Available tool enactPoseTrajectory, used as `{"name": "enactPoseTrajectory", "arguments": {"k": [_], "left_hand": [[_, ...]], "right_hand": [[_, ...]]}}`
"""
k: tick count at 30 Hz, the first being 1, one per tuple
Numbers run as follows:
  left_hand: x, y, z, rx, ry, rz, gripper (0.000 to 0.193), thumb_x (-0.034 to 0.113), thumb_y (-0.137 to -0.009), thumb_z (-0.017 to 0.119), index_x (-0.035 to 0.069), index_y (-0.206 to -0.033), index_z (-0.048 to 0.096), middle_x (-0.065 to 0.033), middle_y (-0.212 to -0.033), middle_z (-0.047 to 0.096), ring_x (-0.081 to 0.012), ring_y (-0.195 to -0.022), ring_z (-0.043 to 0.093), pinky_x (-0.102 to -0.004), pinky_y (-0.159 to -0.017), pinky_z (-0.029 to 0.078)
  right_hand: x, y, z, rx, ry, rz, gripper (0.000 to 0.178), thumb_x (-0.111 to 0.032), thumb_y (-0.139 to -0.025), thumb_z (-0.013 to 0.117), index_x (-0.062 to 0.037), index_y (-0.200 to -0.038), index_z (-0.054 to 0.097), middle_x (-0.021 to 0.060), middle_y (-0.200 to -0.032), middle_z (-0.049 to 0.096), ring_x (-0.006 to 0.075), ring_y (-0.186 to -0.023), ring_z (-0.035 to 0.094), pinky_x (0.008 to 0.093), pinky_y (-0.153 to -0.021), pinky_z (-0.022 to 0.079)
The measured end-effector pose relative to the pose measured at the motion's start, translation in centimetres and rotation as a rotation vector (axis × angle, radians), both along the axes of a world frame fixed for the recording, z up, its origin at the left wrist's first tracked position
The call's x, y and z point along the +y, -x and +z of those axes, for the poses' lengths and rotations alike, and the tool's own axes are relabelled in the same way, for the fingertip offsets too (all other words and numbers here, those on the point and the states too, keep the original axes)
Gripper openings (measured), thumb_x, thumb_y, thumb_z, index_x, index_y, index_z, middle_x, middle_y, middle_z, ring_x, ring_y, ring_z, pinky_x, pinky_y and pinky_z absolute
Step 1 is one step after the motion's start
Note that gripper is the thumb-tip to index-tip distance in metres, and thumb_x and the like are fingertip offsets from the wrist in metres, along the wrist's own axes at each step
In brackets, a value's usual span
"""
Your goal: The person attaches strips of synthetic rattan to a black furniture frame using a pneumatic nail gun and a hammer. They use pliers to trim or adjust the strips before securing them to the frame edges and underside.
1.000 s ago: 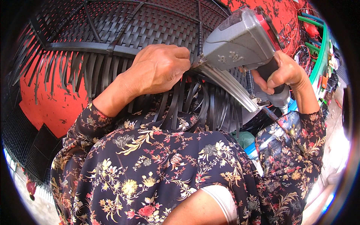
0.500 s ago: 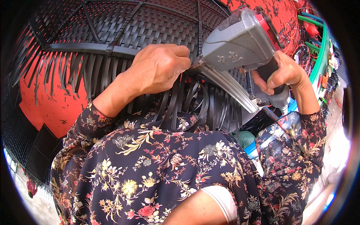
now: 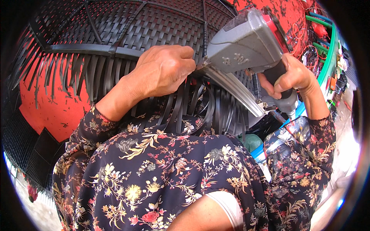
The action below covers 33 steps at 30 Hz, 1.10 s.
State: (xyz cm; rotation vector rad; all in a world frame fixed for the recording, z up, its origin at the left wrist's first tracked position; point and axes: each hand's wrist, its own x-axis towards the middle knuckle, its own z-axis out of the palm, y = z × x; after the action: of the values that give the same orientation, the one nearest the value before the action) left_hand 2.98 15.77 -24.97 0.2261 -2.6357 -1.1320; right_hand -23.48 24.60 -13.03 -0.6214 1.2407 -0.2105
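Observation:
My right hand (image 3: 293, 77) is wrapped round the black grip of a grey pneumatic staple gun (image 3: 243, 44), whose long silver magazine slants down to the right. The gun's nose meets the near edge of a black woven wicker panel (image 3: 165, 29), close beside my left hand (image 3: 163, 71). That left hand is closed in a fist at the panel's edge bar. Its fingertips are turned away, so what they pinch is hidden. Loose flat black plastic strips (image 3: 94, 77) hang from the edge, and several more drape below my fist over my lap.
Red flooring (image 3: 50, 107) scattered with black scraps lies under the panel. More black woven work (image 3: 19, 146) stands at the left. A green curved rim (image 3: 327, 63) bounds red cords and clutter at the right. Beside my right sleeve is a blue edge (image 3: 260, 154).
The staple gun's handle and my right hand have shifted very slightly. Its nose stays at the panel edge, and my left hand holds its place.

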Motion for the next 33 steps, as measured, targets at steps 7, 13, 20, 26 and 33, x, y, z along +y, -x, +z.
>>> {"name": "enactPoseTrajectory", "arguments": {"k": [7,13,20,26,33], "left_hand": [[0.1,0.0,0.0,-0.026,0.005,0.021,0.006,0.003,-0.072,0.063,0.004,-0.075,0.059,-0.0066,-0.075,0.054,-0.0278,-0.069,0.057,-0.0372,-0.054,0.044],[0.2,0.0,-0.1,-0.020,0.022,0.026,0.006,0.003,-0.072,0.064,0.004,-0.074,0.058,-0.0062,-0.075,0.053,-0.0274,-0.069,0.057,-0.0370,-0.054,0.044],[0.2,-0.1,-0.1,-0.010,0.021,0.024,0.007,0.003,-0.071,0.064,0.004,-0.074,0.057,-0.0061,-0.074,0.053,-0.0275,-0.068,0.057,-0.0373,-0.053,0.044],[0.2,-0.1,-0.2,-0.021,0.016,0.022,0.007,0.004,-0.072,0.064,0.004,-0.075,0.058,-0.0063,-0.076,0.054,-0.0282,-0.070,0.057,-0.0375,-0.054,0.045],[0.0,-0.3,-0.2,-0.020,-0.011,0.009,0.008,0.005,-0.072,0.064,0.002,-0.079,0.060,-0.0074,-0.078,0.056,-0.0294,-0.072,0.058,-0.0384,-0.056,0.045]], "right_hand": [[-0.3,-0.3,0.4,0.023,-0.018,0.020,0.054,-0.013,-0.053,0.059,0.0089,-0.102,0.054,0.0069,-0.058,0.054,0.0109,-0.044,0.049,0.0239,-0.043,0.038],[-0.3,-0.4,0.4,0.062,-0.014,0.008,0.050,-0.012,-0.053,0.059,0.0096,-0.098,0.055,0.0072,-0.058,0.055,0.0111,-0.045,0.050,0.0240,-0.043,0.038],[-0.3,0.0,0.0,0.046,-0.032,0.041,0.049,-0.012,-0.053,0.059,0.0095,-0.097,0.055,0.0074,-0.058,0.055,0.0111,-0.044,0.050,0.0241,-0.043,0.038],[-0.5,-0.6,0.4,0.027,-0.022,0.036,0.053,-0.012,-0.054,0.058,0.0067,-0.104,0.053,0.0071,-0.057,0.054,0.0106,-0.044,0.049,0.0241,-0.043,0.037],[-0.5,-0.5,0.2,0.033,-0.019,0.040,0.054,-0.013,-0.054,0.059,0.0068,-0.105,0.054,0.0070,-0.058,0.055,0.0107,-0.044,0.049,0.0243,-0.043,0.038]]}}
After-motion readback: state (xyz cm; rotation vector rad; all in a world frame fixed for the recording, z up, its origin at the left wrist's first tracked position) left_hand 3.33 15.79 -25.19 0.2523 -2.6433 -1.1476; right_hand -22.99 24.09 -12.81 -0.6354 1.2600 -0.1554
